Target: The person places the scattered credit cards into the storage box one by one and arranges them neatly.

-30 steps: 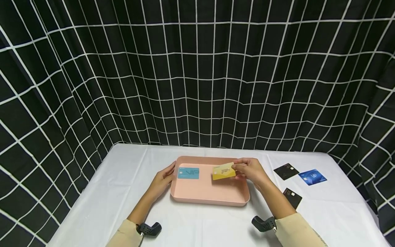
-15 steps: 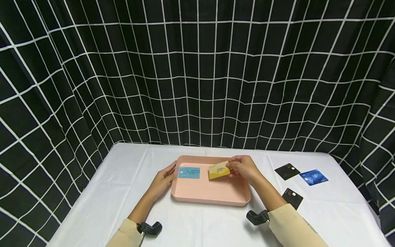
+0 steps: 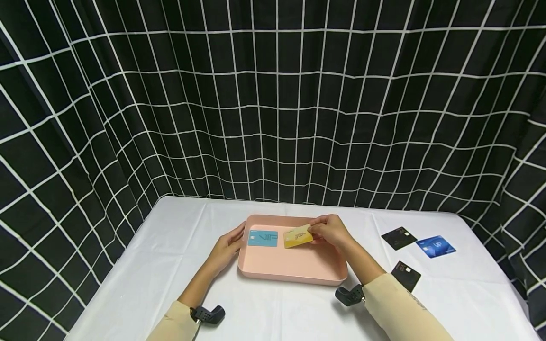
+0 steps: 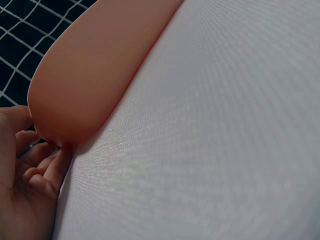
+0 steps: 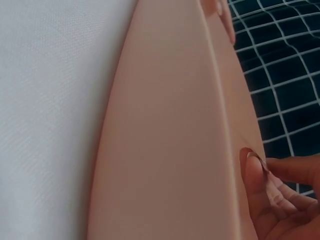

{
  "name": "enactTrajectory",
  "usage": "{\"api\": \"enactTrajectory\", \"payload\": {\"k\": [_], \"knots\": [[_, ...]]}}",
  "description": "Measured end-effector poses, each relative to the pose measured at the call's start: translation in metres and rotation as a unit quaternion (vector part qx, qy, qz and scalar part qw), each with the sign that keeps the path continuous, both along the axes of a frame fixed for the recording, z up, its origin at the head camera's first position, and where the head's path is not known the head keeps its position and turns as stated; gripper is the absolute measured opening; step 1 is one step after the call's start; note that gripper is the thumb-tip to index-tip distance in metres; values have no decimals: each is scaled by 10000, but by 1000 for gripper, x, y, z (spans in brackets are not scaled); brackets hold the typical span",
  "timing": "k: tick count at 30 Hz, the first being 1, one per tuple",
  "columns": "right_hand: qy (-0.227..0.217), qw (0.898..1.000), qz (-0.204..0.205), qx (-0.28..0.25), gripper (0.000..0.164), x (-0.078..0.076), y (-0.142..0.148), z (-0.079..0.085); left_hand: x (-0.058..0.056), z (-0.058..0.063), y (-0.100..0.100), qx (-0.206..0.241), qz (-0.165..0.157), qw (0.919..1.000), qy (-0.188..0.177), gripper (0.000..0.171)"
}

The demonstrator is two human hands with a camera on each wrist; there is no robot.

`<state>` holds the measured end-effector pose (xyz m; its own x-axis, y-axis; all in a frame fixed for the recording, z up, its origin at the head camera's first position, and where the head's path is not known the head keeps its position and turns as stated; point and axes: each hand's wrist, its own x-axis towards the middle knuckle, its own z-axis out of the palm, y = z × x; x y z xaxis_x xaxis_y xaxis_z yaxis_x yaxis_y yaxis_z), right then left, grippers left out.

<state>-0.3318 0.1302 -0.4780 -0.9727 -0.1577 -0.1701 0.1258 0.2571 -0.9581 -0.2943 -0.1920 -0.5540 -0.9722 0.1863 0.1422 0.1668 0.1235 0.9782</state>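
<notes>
In the head view, my right hand (image 3: pixel 330 229) pinches a yellow bank card (image 3: pixel 298 236) by its right end, tilted over the inside of a shallow pink tray (image 3: pixel 294 274). A light-blue card marked VIP (image 3: pixel 262 238) lies flat at the tray's left end. My left hand (image 3: pixel 223 251) holds the tray's left side. The left wrist view shows the left hand's curled fingers (image 4: pixel 42 167) against the tray's outer wall (image 4: pixel 95 70). In the right wrist view the tray wall hides most of the yellow card, while the right thumb and fingers (image 5: pixel 256 175) meet at its edge.
Right of the tray, a black card (image 3: pixel 398 238), a blue card (image 3: pixel 436 246) and another black card (image 3: pixel 406 276) lie on the white tablecloth (image 3: pixel 460 303). The right forearm passes close beside the nearer black card. A black gridded curtain (image 3: pixel 290 118) hangs behind and at the sides.
My right hand has carried the yellow card leftward over the tray, closer to the light-blue card. The left hand keeps its place at the tray's side.
</notes>
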Motion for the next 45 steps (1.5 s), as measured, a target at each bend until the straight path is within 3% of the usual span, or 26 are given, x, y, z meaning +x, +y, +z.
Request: {"api": "enactTrajectory", "payload": {"k": [29,45], "knots": [[-244,9990,-198,319,20,-4,-16,-7,0,1,1,-78,41,9999,71,54],[-12,9986,-145,512,25,-1,-14,-2,-1,-2,-1,32,-21,10000,29,55]]}}
